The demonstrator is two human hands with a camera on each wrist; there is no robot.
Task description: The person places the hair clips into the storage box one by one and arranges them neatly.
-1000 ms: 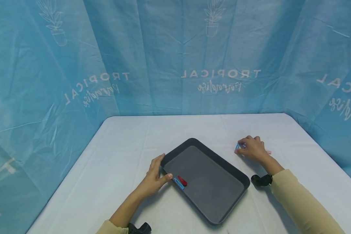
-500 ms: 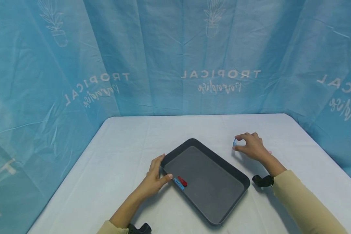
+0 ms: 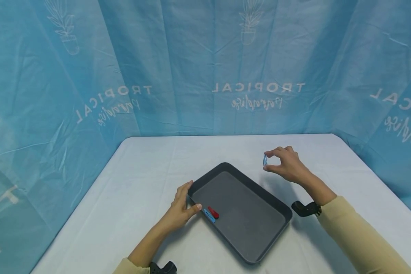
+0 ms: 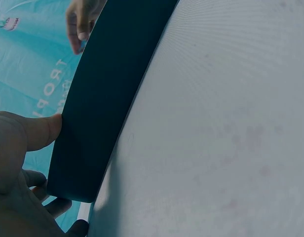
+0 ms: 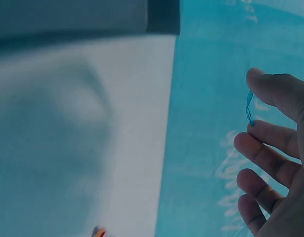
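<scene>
The left hand grips a rectangular dark-grey tray; the right hand pinches a slim blue clip, a transfer seemingly needing steadiness next.

- A long, plain tan fabric sleeve covers the right forearm, softly creased, its cuff ending short of the wrist.
- A matching tan fabric sleeve clothes the left arm, cropped by the head view's lower edge.
- A black, curved wrist device with a rounded end sits at the right cuff, beside a dark, ridged band.
- A second black, curved wrist device, partly cropped, sits at the left cuff.
- Bare left hand and bare right hand extend beyond.
</scene>
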